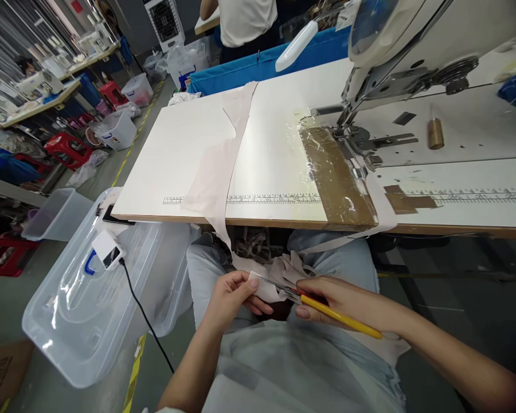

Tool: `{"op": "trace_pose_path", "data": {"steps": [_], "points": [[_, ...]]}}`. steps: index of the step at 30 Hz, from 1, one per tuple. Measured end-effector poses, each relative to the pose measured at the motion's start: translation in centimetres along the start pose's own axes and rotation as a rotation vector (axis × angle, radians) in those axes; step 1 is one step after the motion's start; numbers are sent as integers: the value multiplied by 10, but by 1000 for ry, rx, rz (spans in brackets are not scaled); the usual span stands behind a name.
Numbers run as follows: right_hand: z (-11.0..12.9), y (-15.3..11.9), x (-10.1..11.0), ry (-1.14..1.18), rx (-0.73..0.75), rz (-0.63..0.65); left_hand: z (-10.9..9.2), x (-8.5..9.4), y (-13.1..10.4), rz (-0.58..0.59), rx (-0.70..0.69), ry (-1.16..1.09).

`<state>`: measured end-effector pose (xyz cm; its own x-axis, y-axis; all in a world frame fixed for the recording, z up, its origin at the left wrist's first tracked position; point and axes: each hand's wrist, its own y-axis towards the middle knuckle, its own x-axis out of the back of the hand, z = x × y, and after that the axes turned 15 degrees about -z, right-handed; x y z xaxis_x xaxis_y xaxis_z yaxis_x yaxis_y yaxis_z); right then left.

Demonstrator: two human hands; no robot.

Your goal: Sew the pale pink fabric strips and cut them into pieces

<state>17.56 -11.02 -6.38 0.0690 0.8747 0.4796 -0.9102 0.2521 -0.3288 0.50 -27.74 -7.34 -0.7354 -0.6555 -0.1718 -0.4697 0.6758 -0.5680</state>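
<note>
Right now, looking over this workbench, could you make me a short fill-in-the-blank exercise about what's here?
1. The right hand holds scissors with a long ____ handle.
2. The hand pinching pale fabric at the scissors' tips is the person's ____.
3. The cable running from the white device on the clear lid is coloured ____.
4. The cloth along the far edge of the white table is coloured ____.

Missing words: yellow; left; black; blue.
</note>
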Motion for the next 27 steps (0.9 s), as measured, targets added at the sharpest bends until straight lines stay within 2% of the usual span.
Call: {"op": "trace_pose_path", "data": {"steps": [9,15,21,27], "points": [[1,2,-9,-240,10,-78,0,4,2,-21,2,2],[-3,0,-15,-246,0,-128,1,6,3,1,-13,-9],[7,0,-12,-400,19,-197,3,4,2,15,-23,23],[3,3,-14,-370,35,-245,2,2,3,31,-14,46]]}}
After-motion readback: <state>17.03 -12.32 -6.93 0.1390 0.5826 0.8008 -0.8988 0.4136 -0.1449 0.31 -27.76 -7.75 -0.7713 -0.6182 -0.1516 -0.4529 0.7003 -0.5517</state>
